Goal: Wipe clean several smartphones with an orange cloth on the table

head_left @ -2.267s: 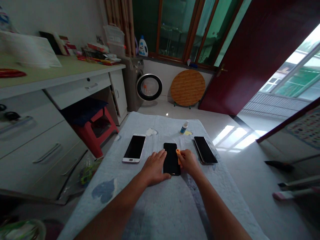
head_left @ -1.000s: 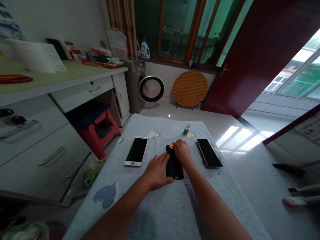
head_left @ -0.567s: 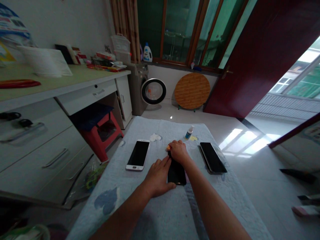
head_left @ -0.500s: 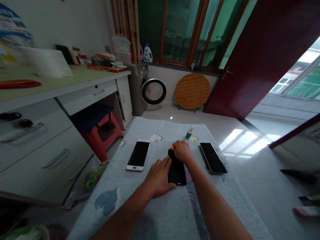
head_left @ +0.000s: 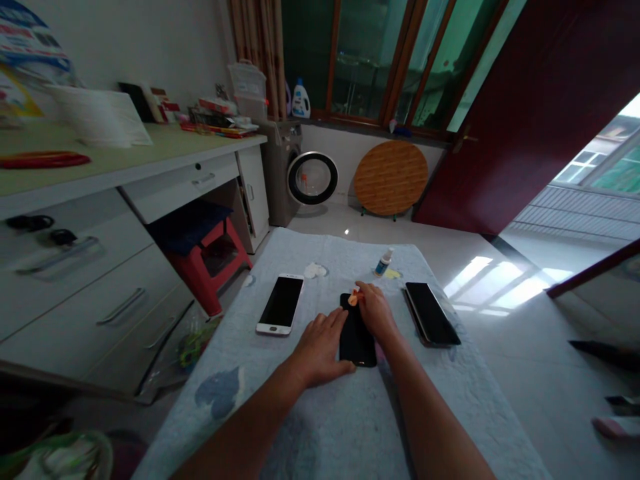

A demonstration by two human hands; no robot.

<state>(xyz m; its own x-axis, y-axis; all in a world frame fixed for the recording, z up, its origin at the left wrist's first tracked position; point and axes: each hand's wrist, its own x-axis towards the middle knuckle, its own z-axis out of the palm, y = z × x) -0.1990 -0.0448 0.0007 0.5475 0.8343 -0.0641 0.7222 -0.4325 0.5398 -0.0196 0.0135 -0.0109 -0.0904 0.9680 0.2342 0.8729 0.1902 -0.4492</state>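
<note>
A black smartphone point(head_left: 358, 337) lies flat on the cloth-covered table, screen up. My left hand point(head_left: 320, 345) holds it along its left side, the fingertips on the upper left edge and the thumb by the lower left corner. Pinched in my right hand point(head_left: 376, 310) is a small orange cloth point(head_left: 355, 297), pressed on the phone's top end; the fingers hide part of it. To the left rests a white smartphone point(head_left: 281, 304) with a dark screen. On the right a dark smartphone point(head_left: 431, 315) lies tilted slightly. A small spray bottle point(head_left: 384, 263) stands behind my right hand.
The table has a pale blue patterned cloth point(head_left: 225, 440). A desk point(head_left: 170, 167) with drawers runs along the left, a red stool point(head_left: 213, 257) under it. Behind are a washing machine point(head_left: 280, 170) with its door ajar, a round wooden board point(head_left: 391, 177) and a dark red door point(head_left: 480, 120).
My right hand has shifted rightward across the phone's top, and more of the orange cloth shows. My left hand stays at the phone's side. The whole view has shifted slightly.
</note>
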